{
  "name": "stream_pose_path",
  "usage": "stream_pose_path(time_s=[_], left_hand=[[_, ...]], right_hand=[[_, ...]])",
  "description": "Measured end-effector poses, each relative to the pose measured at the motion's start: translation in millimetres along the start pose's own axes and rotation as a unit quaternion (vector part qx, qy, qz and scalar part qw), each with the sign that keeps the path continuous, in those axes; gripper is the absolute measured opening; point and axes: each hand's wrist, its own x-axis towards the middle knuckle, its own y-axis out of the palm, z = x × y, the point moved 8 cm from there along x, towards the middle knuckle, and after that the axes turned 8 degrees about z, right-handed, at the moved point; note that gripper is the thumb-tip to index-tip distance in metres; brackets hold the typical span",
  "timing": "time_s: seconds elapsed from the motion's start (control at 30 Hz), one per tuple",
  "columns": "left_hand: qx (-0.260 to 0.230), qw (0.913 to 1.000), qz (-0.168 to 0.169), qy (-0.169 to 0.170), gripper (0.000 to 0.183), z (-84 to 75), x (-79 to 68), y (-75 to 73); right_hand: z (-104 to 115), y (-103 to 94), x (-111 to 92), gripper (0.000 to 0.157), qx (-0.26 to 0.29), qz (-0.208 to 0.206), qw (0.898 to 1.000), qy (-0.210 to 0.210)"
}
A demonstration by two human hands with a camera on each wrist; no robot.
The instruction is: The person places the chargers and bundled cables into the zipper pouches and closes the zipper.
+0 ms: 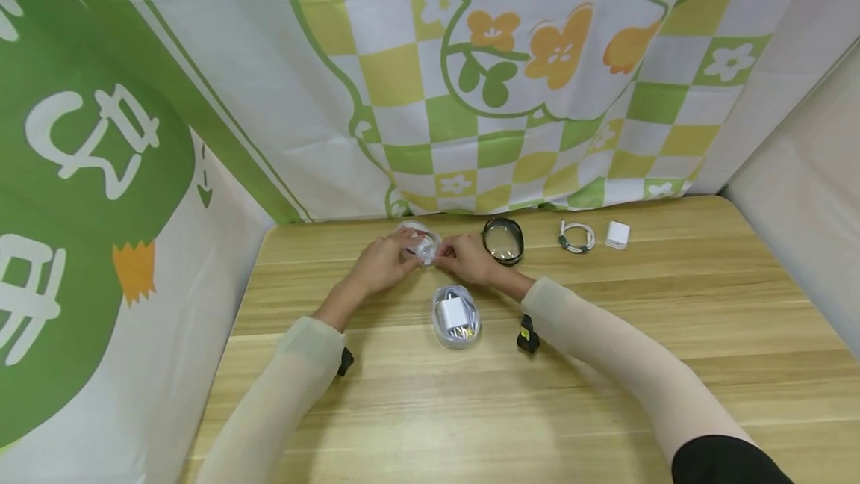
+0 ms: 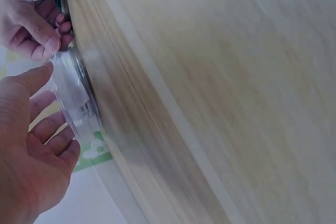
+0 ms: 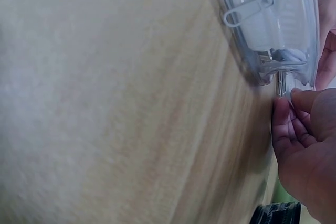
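Near the table's back edge, a small clear zip case (image 1: 425, 245) is between both hands. My left hand (image 1: 383, 264) holds it from the left, with the thumb at its near edge and the fingers behind it in the left wrist view. My right hand (image 1: 465, 258) pinches the case's right end between thumb and forefinger. A second clear case (image 1: 438, 329) lies nearer, holding a white charger (image 1: 453, 312) and a coiled cable. Its zipper pull (image 3: 244, 13) shows large in the right wrist view.
Right of the hands sits a black-rimmed round case (image 1: 485, 237). Farther right are a coiled white cable (image 1: 590, 237) with a dark tie and a white charger block (image 1: 617, 235). A patterned cloth (image 1: 463, 148) hangs along the back edge of the wooden table (image 1: 430, 409).
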Motion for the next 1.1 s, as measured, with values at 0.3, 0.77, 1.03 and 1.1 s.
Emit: stream_pose_path(time_s=[0.3,0.77,1.03,1.1], left_hand=[[0.003,0.9999,-0.013,0.005,0.043,0.0,3.0,2.5],[0.008,0.9995,-0.019,0.023,0.038,-2.8,4.9,0.6],[0.017,0.9995,-0.006,0.026,0.039,-3.0,3.1,-3.0],[0.014,0.9994,-0.006,0.030,0.039,-1.9,2.3,-3.9]], right_hand=[[-0.5,5.8,-5.1,0.010,0.079,0.028,0.996,0.006],[-4.0,5.2,-7.3,0.010,0.087,0.015,0.996,0.001],[-2.6,2.6,-9.0,0.010,0.096,0.003,0.995,-0.004],[-1.9,1.5,-9.5,0.010,0.102,-0.001,0.995,-0.005]])
